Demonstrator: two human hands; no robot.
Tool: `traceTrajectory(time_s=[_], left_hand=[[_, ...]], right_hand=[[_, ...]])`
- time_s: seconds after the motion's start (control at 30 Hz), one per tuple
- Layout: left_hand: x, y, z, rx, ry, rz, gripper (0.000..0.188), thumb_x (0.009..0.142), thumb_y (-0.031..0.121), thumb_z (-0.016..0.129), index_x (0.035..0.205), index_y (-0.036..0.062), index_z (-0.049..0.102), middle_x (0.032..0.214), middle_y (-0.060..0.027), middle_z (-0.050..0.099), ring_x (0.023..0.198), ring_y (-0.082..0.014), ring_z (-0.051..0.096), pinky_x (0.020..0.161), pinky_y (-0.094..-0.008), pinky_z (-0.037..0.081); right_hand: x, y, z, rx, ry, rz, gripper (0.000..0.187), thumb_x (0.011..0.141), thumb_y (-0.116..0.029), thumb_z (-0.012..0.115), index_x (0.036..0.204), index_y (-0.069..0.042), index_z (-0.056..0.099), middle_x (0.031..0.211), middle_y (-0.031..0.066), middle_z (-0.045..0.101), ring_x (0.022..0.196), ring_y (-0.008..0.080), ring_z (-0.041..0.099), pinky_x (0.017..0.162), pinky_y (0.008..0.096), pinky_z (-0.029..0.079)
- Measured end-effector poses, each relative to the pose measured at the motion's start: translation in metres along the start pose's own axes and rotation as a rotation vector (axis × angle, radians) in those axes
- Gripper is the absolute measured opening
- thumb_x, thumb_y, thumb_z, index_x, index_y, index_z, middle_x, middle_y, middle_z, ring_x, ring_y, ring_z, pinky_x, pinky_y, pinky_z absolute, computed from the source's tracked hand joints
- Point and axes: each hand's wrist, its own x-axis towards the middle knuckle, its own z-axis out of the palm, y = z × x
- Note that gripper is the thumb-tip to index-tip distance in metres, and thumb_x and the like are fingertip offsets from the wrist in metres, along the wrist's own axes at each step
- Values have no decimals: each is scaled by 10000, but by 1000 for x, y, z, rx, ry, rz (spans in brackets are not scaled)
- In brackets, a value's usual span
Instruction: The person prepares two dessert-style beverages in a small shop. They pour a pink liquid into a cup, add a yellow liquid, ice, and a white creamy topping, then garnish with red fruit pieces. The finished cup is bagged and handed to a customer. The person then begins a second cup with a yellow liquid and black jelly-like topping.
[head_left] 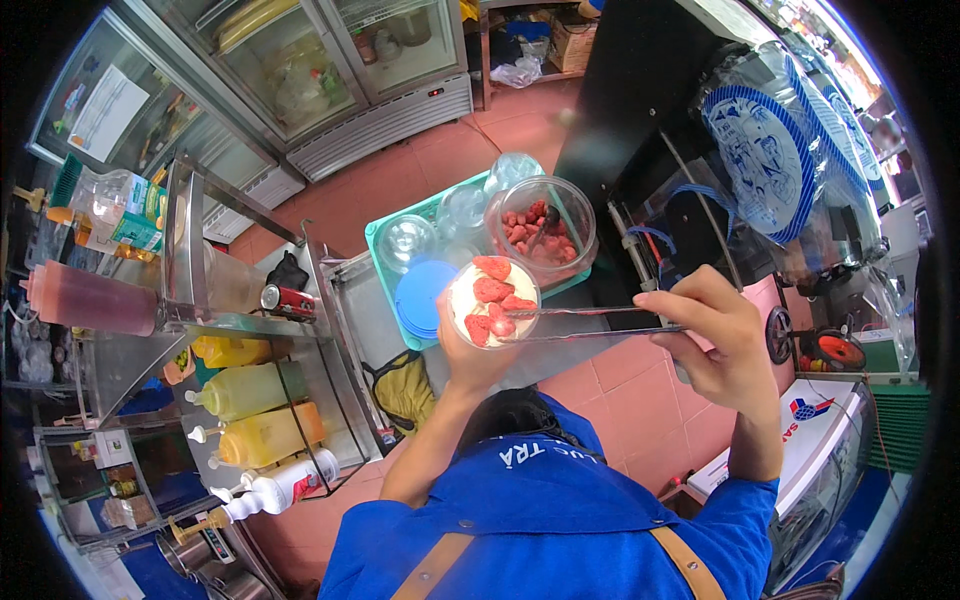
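Hands both clamped — left (470,350) round strawberry-topped cup (492,300); right (715,340) pinching metal tongs (590,322).

upright cup (492,300), red strawberry pieces (493,291) on top, tongs (590,323) level

The cup (492,300) hides most of the left hand (470,355) beneath it.

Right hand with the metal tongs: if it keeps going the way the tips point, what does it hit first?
Likely the red strawberry pieces on the white-filled cup held by the left hand. The right hand aims the metal tongs leftward; their tips look already at the fruit, though depth is unclear.
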Motion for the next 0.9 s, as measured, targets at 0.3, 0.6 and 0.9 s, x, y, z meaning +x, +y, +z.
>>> traceTrajectory(time_s=[0.3, 0.6, 0.9], left_hand=[[1, 4, -1, 43, -20, 87, 862, 638, 112, 948, 1310, -10, 423, 1201, -153, 634, 1073, -237, 664, 933, -365, 533], [-2, 6, -2, 24, -18, 69, 890, 628, 92, 936, 1336, 15, 403, 1228, -132, 589, 1106, -227, 619, 965, -370, 502], [-32, -5, -35, 208, 32, -20, 937, 620, 227, 955, 1343, 31, 392, 1232, -114, 562, 1140, -247, 579, 1014, -403, 446]], right_hand=[[29, 12, 28, -108, 141, -67, 372, 779, 5, 737, 1144, -39, 680, 848, 117, 556, 762, 289, 572, 669, 368, 457], [28, 11, 28, -56, 172, 1, 368, 794, -12, 741, 1156, -40, 681, 856, 115, 562, 751, 278, 571, 653, 367, 458], [58, 64, 78, -440, 116, 232, 240, 890, -142, 679, 1096, -25, 640, 960, 153, 565, 888, 367, 617, 759, 459, 500]])
